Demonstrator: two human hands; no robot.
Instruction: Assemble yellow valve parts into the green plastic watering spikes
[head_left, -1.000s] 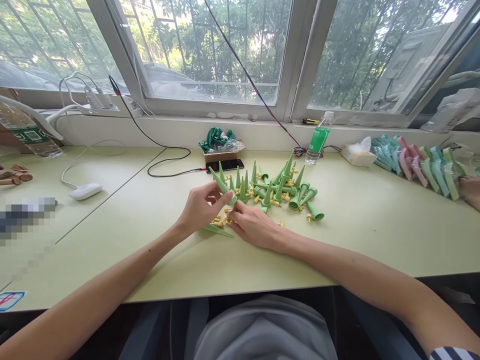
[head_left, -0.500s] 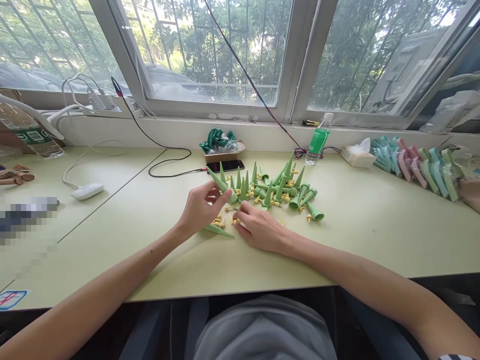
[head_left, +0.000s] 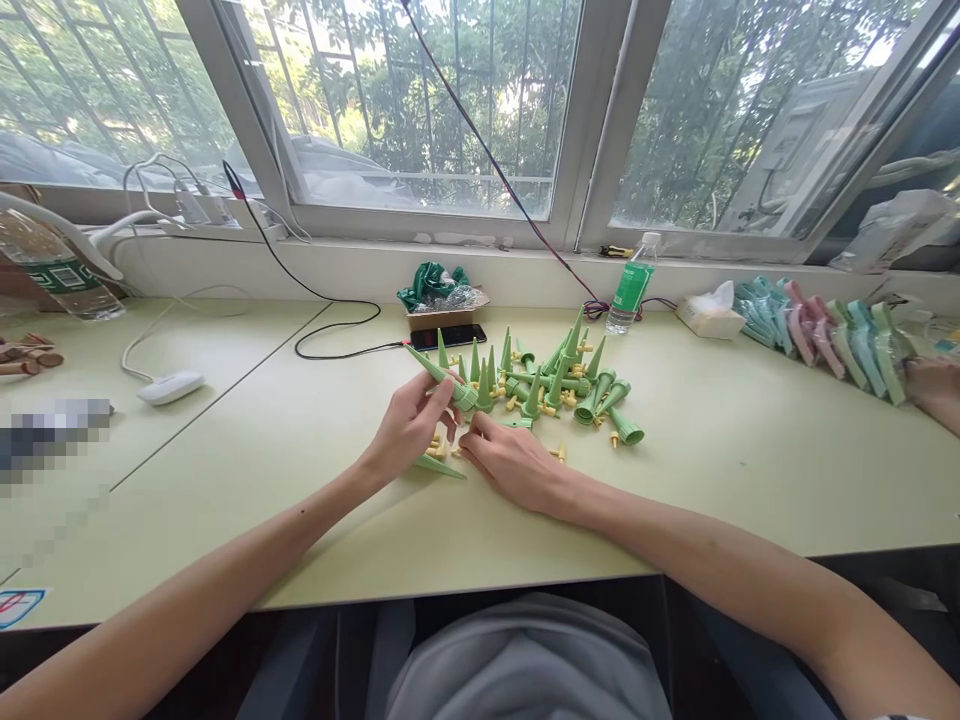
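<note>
Holding a green cone spike [head_left: 439, 376] between thumb and fingers, the left hand [head_left: 409, 428] keeps it tilted, tip toward the far left, above the middle of the pale green surface [head_left: 315, 500]. The right hand [head_left: 510, 462] rests on the surface just beside it, fingers curled narrow at the small yellow pieces [head_left: 438, 442]; whether they pinch one cannot be told. Another green spike [head_left: 439, 466] lies flat under the left hand. Behind the hands stands a cluster of green spikes [head_left: 559, 385]. Near the far edge lie a phone [head_left: 447, 337], a small box [head_left: 444, 310] and a bottle [head_left: 628, 285].
</note>
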